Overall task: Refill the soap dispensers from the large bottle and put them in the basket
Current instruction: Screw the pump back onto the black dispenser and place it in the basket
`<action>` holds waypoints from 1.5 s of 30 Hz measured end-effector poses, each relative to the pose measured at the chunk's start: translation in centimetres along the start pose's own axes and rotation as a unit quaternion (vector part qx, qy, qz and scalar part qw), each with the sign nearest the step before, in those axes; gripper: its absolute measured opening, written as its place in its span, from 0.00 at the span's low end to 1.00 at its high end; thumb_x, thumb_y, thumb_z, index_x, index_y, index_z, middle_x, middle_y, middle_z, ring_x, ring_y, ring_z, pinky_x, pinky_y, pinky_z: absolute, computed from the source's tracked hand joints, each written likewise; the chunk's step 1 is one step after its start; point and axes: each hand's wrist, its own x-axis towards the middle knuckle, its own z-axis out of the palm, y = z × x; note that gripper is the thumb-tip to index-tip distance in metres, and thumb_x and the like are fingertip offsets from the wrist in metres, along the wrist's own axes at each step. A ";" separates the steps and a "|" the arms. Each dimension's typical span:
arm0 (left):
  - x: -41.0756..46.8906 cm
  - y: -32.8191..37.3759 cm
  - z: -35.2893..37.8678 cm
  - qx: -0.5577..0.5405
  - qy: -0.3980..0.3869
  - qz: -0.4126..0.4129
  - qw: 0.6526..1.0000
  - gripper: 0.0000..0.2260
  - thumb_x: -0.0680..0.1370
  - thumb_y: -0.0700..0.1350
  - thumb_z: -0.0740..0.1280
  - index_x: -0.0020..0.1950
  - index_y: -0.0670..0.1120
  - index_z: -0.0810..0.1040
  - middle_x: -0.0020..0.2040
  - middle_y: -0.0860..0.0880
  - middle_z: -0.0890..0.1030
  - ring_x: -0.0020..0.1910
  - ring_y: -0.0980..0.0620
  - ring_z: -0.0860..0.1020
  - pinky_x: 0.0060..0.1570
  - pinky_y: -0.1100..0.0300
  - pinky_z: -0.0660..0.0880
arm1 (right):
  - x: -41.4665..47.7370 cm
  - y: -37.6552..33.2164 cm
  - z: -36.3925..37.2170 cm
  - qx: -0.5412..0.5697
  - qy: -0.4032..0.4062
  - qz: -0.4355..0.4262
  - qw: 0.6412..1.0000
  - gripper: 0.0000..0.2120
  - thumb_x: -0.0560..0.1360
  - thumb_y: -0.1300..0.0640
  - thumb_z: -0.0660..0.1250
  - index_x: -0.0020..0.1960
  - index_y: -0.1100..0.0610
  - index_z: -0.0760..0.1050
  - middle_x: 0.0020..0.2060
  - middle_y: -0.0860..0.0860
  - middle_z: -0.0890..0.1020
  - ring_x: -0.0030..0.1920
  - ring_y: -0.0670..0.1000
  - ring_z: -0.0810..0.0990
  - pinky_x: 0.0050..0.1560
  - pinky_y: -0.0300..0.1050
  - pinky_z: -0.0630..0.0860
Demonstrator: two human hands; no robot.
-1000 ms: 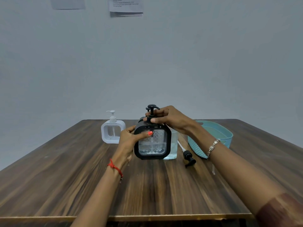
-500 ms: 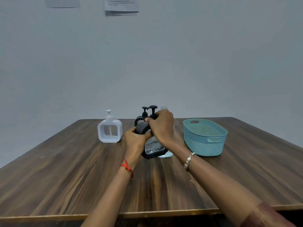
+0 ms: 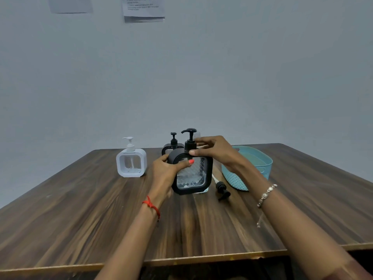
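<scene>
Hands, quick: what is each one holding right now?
Left hand: holds the black soap dispenser by its side.
Right hand: fingers curled round the pump on top of it.

The black soap dispenser [image 3: 191,174] I hold at twelve o'clock has a matt plastic frame round a clear, glossy faceted panel. The white soap dispenser [image 3: 131,165] at ten o'clock is smooth matt plastic, the teal basket [image 3: 264,166] at two o'clock weave-textured plastic, the table [image 3: 80,219] streaky wood grain, faintly shiny.
</scene>
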 end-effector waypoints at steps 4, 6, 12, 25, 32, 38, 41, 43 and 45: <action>-0.4 0.4 2.1 -0.002 -0.028 0.013 1.000 0.15 0.61 0.35 0.78 0.45 0.43 0.80 0.41 0.45 0.84 0.36 0.52 0.84 0.35 0.60 0.80 | -1.1 1.2 -3.7 0.012 -0.035 0.045 0.998 0.20 0.68 0.60 0.74 0.60 0.52 0.77 0.52 0.49 0.82 0.55 0.48 0.79 0.55 0.46 0.76; -0.6 0.5 3.4 -0.003 -0.042 0.023 0.999 0.15 0.61 0.35 0.78 0.44 0.43 0.80 0.41 0.44 0.84 0.38 0.49 0.84 0.38 0.57 0.80 | -1.8 1.6 -5.7 0.016 -0.043 0.064 0.997 0.21 0.69 0.60 0.73 0.61 0.53 0.77 0.55 0.51 0.82 0.55 0.47 0.79 0.51 0.45 0.78; -0.3 0.8 8.5 0.011 -0.102 0.052 0.993 0.13 0.64 0.37 0.78 0.43 0.47 0.79 0.40 0.50 0.84 0.37 0.54 0.83 0.36 0.62 0.79 | -2.7 1.5 -11.3 0.018 0.003 0.067 0.998 0.21 0.69 0.66 0.72 0.60 0.56 0.77 0.58 0.58 0.78 0.56 0.53 0.79 0.49 0.48 0.79; 4.7 0.0 17.6 0.076 -0.174 0.138 0.972 0.12 0.74 0.40 0.69 0.55 0.47 0.73 0.51 0.50 0.78 0.49 0.54 0.77 0.52 0.59 0.74 | -0.4 3.7 -19.0 0.049 0.085 0.060 0.993 0.18 0.70 0.71 0.69 0.55 0.55 0.78 0.57 0.58 0.79 0.54 0.55 0.80 0.56 0.55 0.77; 6.5 -3.2 18.8 0.120 -0.180 0.134 0.967 0.07 0.75 0.40 0.68 0.51 0.47 0.73 0.45 0.53 0.78 0.46 0.54 0.76 0.46 0.64 0.74 | 0.8 7.1 -18.8 0.061 0.109 0.079 0.989 0.20 0.70 0.72 0.68 0.60 0.60 0.76 0.53 0.56 0.80 0.47 0.52 0.82 0.45 0.43 0.81; 6.6 -5.6 18.4 0.182 -0.212 0.094 0.956 0.05 0.76 0.39 0.67 0.47 0.48 0.73 0.46 0.49 0.78 0.46 0.52 0.77 0.53 0.55 0.74 | 0.8 10.2 -18.0 0.004 0.109 0.117 0.987 0.19 0.71 0.70 0.68 0.60 0.59 0.77 0.55 0.55 0.79 0.53 0.52 0.79 0.53 0.48 0.78; 6.2 -6.3 18.0 0.205 -0.242 0.101 0.943 0.06 0.76 0.37 0.65 0.47 0.48 0.75 0.45 0.50 0.78 0.46 0.53 0.75 0.51 0.56 0.73 | 0.8 11.2 -17.7 -0.050 0.086 0.139 0.985 0.17 0.72 0.67 0.68 0.57 0.51 0.78 0.57 0.53 0.79 0.59 0.52 0.76 0.61 0.52 0.73; 6.6 -7.0 17.9 0.244 -0.244 0.106 0.933 0.05 0.76 0.38 0.66 0.51 0.43 0.76 0.48 0.49 0.79 0.48 0.52 0.75 0.49 0.58 0.72 | 0.7 11.3 -17.4 -0.091 0.073 0.140 0.983 0.17 0.73 0.66 0.67 0.58 0.51 0.77 0.55 0.52 0.78 0.57 0.51 0.74 0.58 0.46 0.72; 6.8 -7.7 18.0 0.296 -0.235 0.104 0.920 0.10 0.74 0.44 0.68 0.53 0.41 0.77 0.51 0.45 0.81 0.53 0.47 0.77 0.56 0.52 0.72 | 0.6 11.2 -17.3 -0.147 0.067 0.137 0.977 0.18 0.73 0.66 0.66 0.61 0.54 0.76 0.56 0.54 0.77 0.56 0.50 0.73 0.57 0.44 0.69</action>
